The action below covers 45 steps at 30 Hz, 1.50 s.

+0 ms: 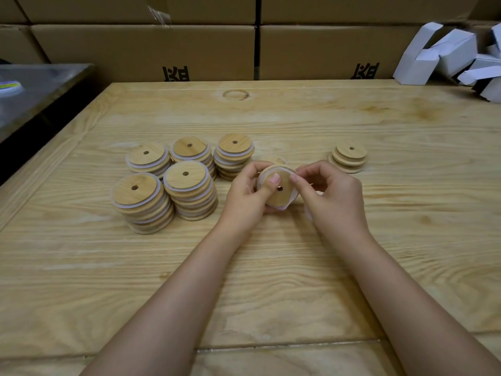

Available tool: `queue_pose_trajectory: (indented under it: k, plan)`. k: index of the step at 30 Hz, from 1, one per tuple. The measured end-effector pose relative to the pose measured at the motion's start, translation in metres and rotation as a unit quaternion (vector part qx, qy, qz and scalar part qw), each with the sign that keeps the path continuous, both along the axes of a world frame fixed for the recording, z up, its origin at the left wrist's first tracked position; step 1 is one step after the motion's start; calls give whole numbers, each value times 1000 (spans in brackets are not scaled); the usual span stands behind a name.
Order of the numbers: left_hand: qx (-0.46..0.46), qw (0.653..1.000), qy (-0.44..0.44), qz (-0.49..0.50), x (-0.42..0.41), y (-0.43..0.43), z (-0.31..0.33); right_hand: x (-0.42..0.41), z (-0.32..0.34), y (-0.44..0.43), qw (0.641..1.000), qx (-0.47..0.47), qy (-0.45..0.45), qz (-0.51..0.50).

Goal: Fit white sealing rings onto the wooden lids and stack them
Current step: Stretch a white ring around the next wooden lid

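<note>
My left hand (248,192) grips a round wooden lid (283,185) with a centre hole, tilted toward me above the table, thumb on its face. A white sealing ring (284,206) lies partly around the lid's rim. My right hand (329,192) pinches the ring at the lid's upper right edge. To the left stand several stacks of lids with white rings (191,191). A short stack of bare wooden lids (349,158) sits to the right. Another lid shows partly behind my left hand.
The work surface is a pale wooden table (271,267). Cardboard boxes (151,47) form a wall behind it. White folded cartons (450,52) are piled at the back right. A dark metal surface (35,90) adjoins the table's left edge.
</note>
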<state>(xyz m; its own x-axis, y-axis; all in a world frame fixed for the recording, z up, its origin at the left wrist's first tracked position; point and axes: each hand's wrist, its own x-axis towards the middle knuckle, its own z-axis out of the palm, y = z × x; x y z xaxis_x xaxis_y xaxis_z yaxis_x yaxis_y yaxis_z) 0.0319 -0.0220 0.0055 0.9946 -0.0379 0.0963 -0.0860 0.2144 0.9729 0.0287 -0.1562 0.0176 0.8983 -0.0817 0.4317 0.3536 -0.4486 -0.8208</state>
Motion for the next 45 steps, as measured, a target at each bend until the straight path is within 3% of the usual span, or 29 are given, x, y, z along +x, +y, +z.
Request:
queue_pose_trajectory:
  k: [9, 19, 26, 36, 45]
  plan:
    - [-27, 1000, -1, 4, 2, 3, 0, 2, 8, 0, 983, 158, 90, 27]
    - [-54, 998, 25, -13, 3, 1, -2, 3, 4, -1, 987, 124, 84, 54]
    - [-74, 997, 23, -6, 5, -1, -5, 1, -2, 2, 999, 32, 28, -12]
    - [-128, 991, 40, 23, 5, 5, -1, 0, 3, 4, 987, 127, 92, 19]
    - [-118, 991, 55, -2, 4, 7, 2, -2, 8, 1, 982, 150, 108, 31]
